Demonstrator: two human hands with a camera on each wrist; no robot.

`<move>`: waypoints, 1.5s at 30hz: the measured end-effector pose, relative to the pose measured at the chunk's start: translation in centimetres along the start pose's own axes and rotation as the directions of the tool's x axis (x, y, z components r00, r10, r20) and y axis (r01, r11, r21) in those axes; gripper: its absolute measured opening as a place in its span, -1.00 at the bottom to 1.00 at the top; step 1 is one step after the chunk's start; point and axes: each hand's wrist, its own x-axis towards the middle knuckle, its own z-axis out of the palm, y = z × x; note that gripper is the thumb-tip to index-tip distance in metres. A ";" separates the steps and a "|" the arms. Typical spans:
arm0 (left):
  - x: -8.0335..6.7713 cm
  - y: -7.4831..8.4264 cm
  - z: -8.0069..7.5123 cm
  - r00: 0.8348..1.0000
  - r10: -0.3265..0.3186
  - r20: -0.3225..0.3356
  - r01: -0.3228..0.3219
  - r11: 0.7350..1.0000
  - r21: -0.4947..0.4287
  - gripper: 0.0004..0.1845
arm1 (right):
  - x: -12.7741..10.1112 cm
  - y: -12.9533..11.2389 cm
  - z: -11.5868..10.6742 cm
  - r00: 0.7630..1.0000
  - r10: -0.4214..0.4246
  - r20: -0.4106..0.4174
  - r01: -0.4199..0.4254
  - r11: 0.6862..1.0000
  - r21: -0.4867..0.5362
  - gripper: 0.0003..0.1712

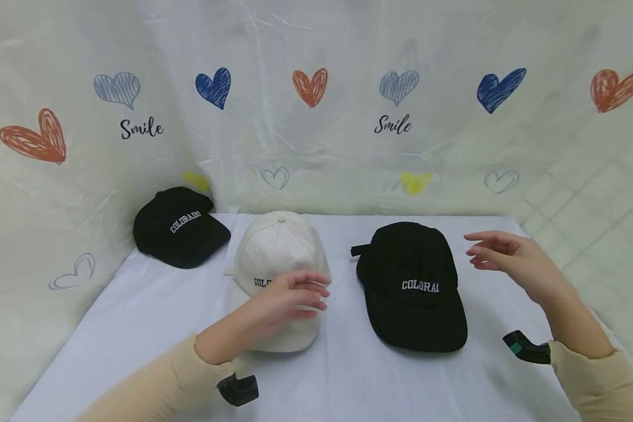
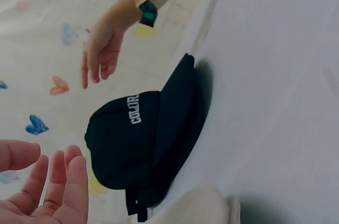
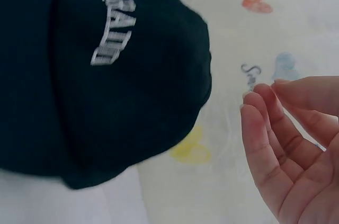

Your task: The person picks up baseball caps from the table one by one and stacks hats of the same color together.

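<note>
My left hand (image 1: 287, 302), fingers loosely bent and holding nothing, hovers in front of a cream baseball cap (image 1: 276, 246) and hides part of its lettering and brim. To the right lies a black baseball cap (image 1: 414, 264) with white lettering, its brim toward me and a strap sticking out at its left. Beside that cap's right side my right hand (image 1: 522, 261) is raised with relaxed fingers and nothing in them. In the right wrist view, the black cap (image 3: 137, 75) stands apart from the fingertips (image 3: 254, 123).
Another black cap (image 1: 181, 228), marked COLORADO, rests at the table's back left corner against the curtain. A white cloth covers the table (image 1: 343, 387). Behind it hangs a pale curtain (image 1: 343, 35) printed with hearts. Each wrist wears a small black device (image 1: 527, 349).
</note>
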 end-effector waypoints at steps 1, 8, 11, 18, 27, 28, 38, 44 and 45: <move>-0.5 0.2 -0.5 1.000 0.010 0.002 -0.010 1.000 0.015 -0.60 | 0.2 -0.4 0.3 1.000 -0.010 -0.004 0.010 1.000 0.007 -0.65; -3.1 2.1 -3.7 0.996 0.083 -0.028 -0.080 0.992 0.093 -0.59 | 1.6 -2.9 3.0 0.996 -0.091 -0.019 0.092 0.995 0.045 -0.69; -3.9 2.9 -4.8 0.993 0.099 -0.060 -0.092 0.990 0.109 -0.62 | 2.3 -3.8 4.3 0.993 -0.118 -0.003 0.118 0.990 0.075 -0.70; -5.1 5.3 -7.9 0.968 0.169 -0.187 -0.136 0.975 0.176 -0.65 | 4.3 -5.9 7.5 0.990 -0.139 0.027 0.134 0.982 0.131 -0.78; -5.0 6.9 -13.8 0.920 0.202 -0.337 -0.121 0.961 0.247 -0.77 | 8.2 -8.7 12.7 0.984 -0.137 0.111 0.121 0.983 0.141 -0.66; -5.0 7.0 -14.5 0.914 0.198 -0.354 -0.110 0.961 0.253 -0.76 | 8.6 -9.0 13.3 0.983 -0.141 0.120 0.124 0.982 0.141 -0.66; -3.8 5.7 -19.9 0.845 0.103 -0.525 0.032 0.970 0.242 -0.64 | 12.7 -13.0 20.4 0.956 -0.232 0.178 0.199 0.963 0.183 -0.72; -2.9 4.3 -21.9 0.786 0.045 -0.617 0.099 0.975 0.197 -0.56 | 15.1 -15.9 24.8 0.935 -0.282 0.216 0.246 0.953 0.180 -0.73; -2.9 4.2 -22.1 0.776 0.037 -0.629 0.105 0.977 0.187 -0.56 | 15.4 -16.4 25.5 0.934 -0.282 0.220 0.247 0.953 0.176 -0.74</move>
